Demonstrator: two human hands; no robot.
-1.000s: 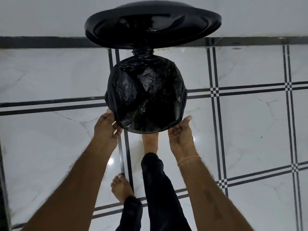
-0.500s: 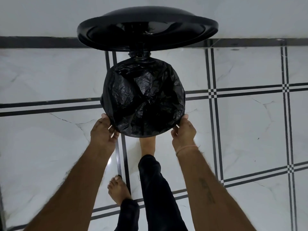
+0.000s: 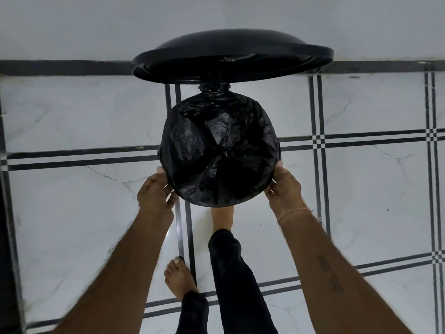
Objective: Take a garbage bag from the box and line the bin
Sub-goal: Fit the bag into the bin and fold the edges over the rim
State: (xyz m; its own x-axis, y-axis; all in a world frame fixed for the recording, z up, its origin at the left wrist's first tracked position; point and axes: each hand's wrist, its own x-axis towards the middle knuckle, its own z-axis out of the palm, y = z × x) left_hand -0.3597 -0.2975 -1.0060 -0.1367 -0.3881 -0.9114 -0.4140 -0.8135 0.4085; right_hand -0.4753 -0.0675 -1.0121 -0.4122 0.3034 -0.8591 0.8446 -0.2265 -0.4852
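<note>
A round black pedal bin stands on the floor below me, its lid (image 3: 231,57) tipped up at the far side. A crinkled black garbage bag (image 3: 219,150) fills its mouth and is folded over the rim, hiding the bin body. My left hand (image 3: 156,189) grips the bag's folded edge at the near left of the rim. At the near right, my right hand (image 3: 284,186) holds that edge too. The bag box is out of sight.
The floor (image 3: 361,201) is glossy white marble tile with dark double grid lines. A pale wall (image 3: 72,27) with a dark skirting band runs behind the bin. My right foot (image 3: 222,218) reaches under the bin's front; my left foot (image 3: 179,278) stands behind it.
Both hands have slid outward and up along the rim, drawing the bag's edge down around it. The view has shifted slightly; the lid stays up.
</note>
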